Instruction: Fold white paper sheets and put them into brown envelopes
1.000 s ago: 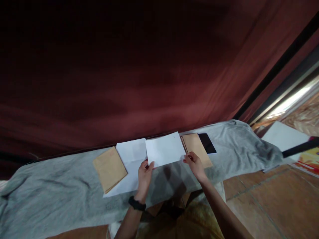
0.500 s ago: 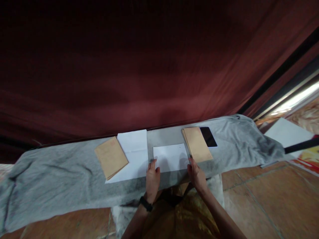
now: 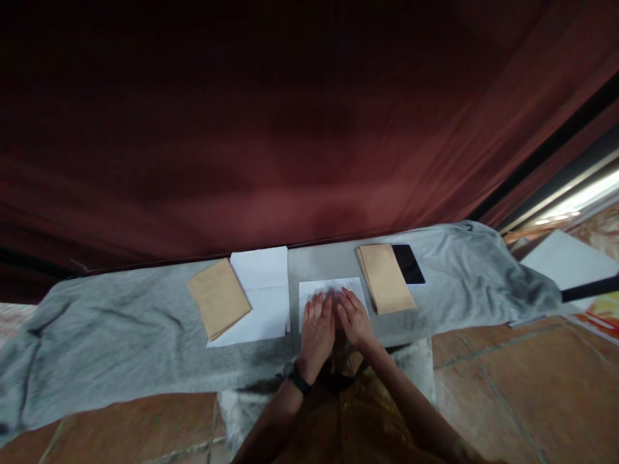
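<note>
A sheet of white paper (image 3: 309, 288) lies on the grey cloth in front of me, its near part covered by my hands. My left hand (image 3: 318, 332) rests flat on it, fingers stretched forward. Beside it, my right hand (image 3: 354, 320) also lies on the paper with its fingers extended. Both hands are close together near the middle of the sheet, and neither grips anything. To the left are larger white sheets (image 3: 265, 303), partly under a stack of brown envelopes (image 3: 219, 298). Another stack of brown envelopes (image 3: 387, 278) sits just right of the paper.
A dark-screened phone (image 3: 409, 264) touches the right envelope stack. Grey cloth (image 3: 120, 335) covers the narrow bench, with a dark red curtain (image 3: 290, 161) behind it. A white board or sheet (image 3: 570, 258) stands at the far right. Tiled floor (image 3: 483, 399) shows below.
Both my hands have moved inward from the paper's left and right edges onto its middle and now lie flat there. The view has shifted slightly.
</note>
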The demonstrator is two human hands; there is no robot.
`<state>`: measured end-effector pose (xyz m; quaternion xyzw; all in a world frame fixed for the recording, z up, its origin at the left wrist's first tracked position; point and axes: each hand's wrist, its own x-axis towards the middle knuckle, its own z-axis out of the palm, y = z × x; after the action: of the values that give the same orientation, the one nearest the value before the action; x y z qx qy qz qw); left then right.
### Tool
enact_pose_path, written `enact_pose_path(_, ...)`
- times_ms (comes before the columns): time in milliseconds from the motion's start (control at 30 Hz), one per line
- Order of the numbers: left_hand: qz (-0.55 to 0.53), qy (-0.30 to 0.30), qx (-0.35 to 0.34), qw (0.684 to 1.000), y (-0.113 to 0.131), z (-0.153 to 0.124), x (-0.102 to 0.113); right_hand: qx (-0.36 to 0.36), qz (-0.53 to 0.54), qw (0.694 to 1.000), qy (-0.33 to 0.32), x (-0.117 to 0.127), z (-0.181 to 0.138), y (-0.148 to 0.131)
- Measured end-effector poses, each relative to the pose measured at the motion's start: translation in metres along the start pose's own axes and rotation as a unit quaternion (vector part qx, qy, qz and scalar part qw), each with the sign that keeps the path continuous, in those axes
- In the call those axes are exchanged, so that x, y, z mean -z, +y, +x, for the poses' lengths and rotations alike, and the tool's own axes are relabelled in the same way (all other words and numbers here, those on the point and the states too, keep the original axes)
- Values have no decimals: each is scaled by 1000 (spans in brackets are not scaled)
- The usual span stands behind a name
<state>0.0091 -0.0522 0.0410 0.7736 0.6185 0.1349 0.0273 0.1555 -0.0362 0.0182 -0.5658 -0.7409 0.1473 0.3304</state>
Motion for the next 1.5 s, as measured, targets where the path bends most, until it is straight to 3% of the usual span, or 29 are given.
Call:
enact_pose_path(100, -14, -21, -62, 998, 7, 14, -21, 7, -8, 1000, -25, -14, 13, 0)
enact_pose_path(233, -5, -20, -30, 999, -1, 22, -37, 9, -90, 995, -39, -21, 12, 11)
enact_pose_path(533, -2, 41, 66, 997, -25, 16, -34, -14, -189, 982, 27, -23, 1, 31)
enact_pose_path(667, 7, 55, 111, 992, -20, 18, -30, -13, -187, 982, 36, -26, 0, 30)
enact_pose_path(900, -43, 10, 5, 999, 15, 37, -40, 5, -181, 983, 44, -24, -3, 31)
enact_pose_path(1067, -24, 14, 17, 999, -3, 30, -42, 0, -174, 984, 39, -23, -2, 31)
enact_pose_path(1200, -1, 10, 20, 1000, -15, 23, -40, -37, -161, 986, 10, -29, 11, 15)
enact_pose_path(1367, 8, -7, -5, 1000, -16, 23, -39, 19, -111, 991, -71, -41, 31, -6)
enact_pose_path(1500, 6, -7, 9, 1000, -15, 24, -39, 6, -137, 988, -69, -40, 32, -1)
